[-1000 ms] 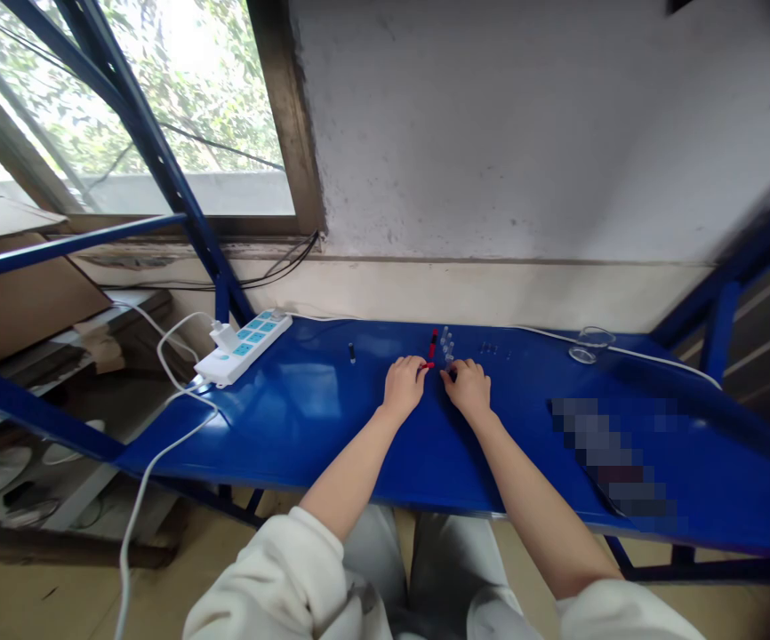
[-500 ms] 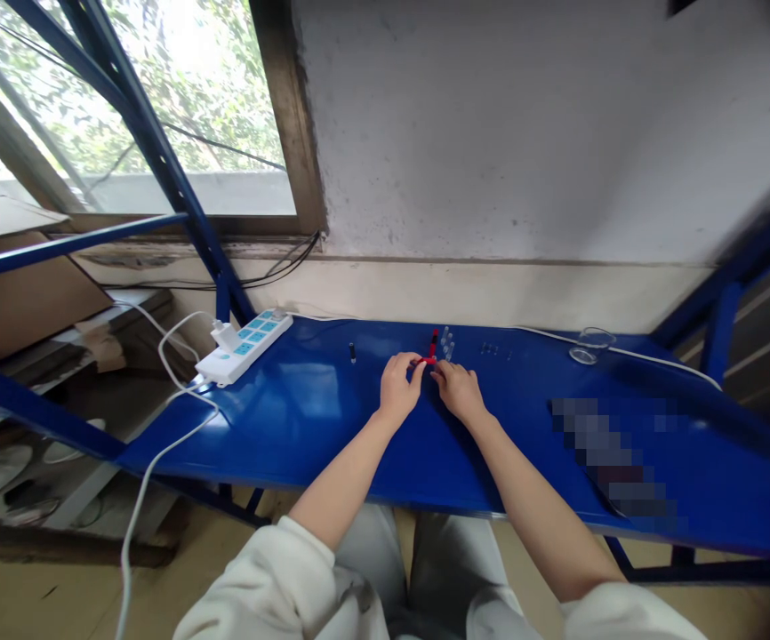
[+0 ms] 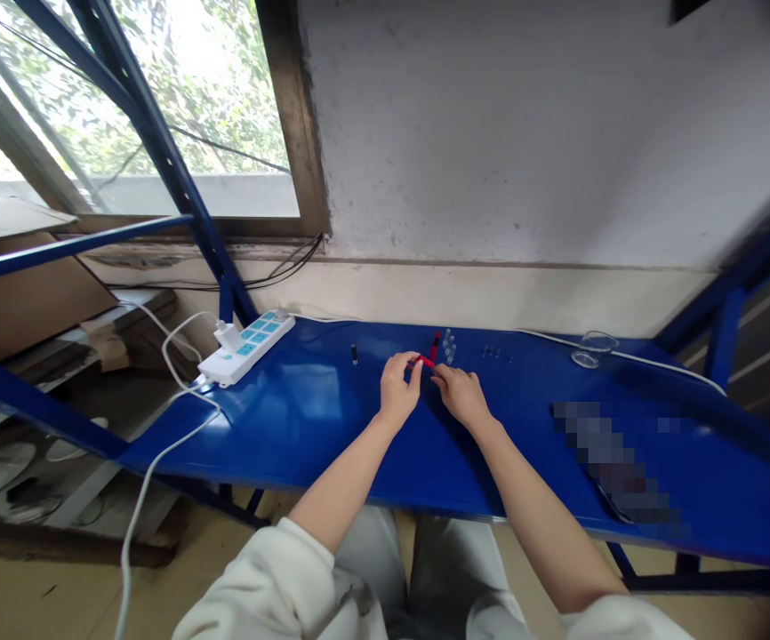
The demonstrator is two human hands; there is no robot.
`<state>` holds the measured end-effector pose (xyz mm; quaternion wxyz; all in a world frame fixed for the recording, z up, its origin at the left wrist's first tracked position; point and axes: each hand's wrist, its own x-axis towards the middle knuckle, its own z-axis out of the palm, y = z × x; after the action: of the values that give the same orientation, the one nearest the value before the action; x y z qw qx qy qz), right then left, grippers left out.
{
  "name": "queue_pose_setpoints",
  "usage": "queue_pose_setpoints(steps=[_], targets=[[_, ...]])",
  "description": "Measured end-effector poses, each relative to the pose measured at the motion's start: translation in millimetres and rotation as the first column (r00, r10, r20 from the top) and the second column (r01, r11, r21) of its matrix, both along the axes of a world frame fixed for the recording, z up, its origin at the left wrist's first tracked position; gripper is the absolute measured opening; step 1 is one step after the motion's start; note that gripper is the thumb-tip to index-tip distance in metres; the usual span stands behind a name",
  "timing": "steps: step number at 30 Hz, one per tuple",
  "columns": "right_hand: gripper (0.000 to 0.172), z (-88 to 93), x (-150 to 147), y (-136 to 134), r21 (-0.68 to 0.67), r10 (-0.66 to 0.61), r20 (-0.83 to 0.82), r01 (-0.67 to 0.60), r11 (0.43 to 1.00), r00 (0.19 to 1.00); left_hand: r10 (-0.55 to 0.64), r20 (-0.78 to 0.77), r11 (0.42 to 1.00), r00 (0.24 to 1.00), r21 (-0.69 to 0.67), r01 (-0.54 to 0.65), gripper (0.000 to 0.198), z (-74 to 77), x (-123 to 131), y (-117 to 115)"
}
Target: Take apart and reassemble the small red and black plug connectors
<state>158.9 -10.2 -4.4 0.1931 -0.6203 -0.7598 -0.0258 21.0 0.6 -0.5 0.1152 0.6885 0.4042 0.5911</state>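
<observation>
Gripping a red piece (image 3: pixel 428 362): left hand (image 3: pixel 399 388) | Curled beside it, hold unclear: right hand (image 3: pixel 461 394) | Clear pieces (image 3: pixel 451 350) beyond on blue surface (image 3: pixel 332 427)

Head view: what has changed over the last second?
The right hand has moved left, closer to the red piece that the left hand still holds; whether it touches is unclear. The red-and-black piece, clear pieces and power strip stayed put.
</observation>
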Motion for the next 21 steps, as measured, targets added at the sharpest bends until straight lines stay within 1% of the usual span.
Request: queue_pose_setpoints(steps=[3, 6, 10, 16, 19, 21], targets=[[0.015, 1.5, -1, -1, 0.015, 0.017, -0.010, -0.017, 1.000, 1.000, -0.024, -0.080, 1.000, 0.997, 0.014, 0.026, 0.020, -0.3, 0, -1], [0.015, 2.9, 0, 0, 0.045, 0.030, -0.059, -0.027, 0.999, 0.998, -0.009, -0.154, 1.000, 0.988, 0.009, 0.011, 0.019, -1.3, 1, -2], [0.017, 3.0, 2, 1, 0.072, 0.046, -0.093, -0.039, 0.997, 0.995, -0.005, -0.190, 1.000, 0.982, -0.021, 0.001, 0.019, -1.4, 1, -2], [0.014, 1.8, 4, 3, 0.075, 0.066, -0.107, -0.058, 0.995, 0.992, -0.012, -0.278, 0.999, 0.961, -0.039, 0.002, 0.019, 0.1, 1, -4], [0.012, 2.5, 5, 3, 0.096, 0.086, -0.155, -0.072, 0.993, 0.984, -0.038, -0.325, 0.998, 0.945, -0.054, 0.022, 0.021, 6.6, -1, -6], [0.012, 2.2, 5, 3, 0.104, 0.094, -0.207, -0.074, 0.992, 0.974, -0.094, -0.377, 0.994, 0.921, -0.083, 0.068, 0.020, 15.2, -8, -4]])
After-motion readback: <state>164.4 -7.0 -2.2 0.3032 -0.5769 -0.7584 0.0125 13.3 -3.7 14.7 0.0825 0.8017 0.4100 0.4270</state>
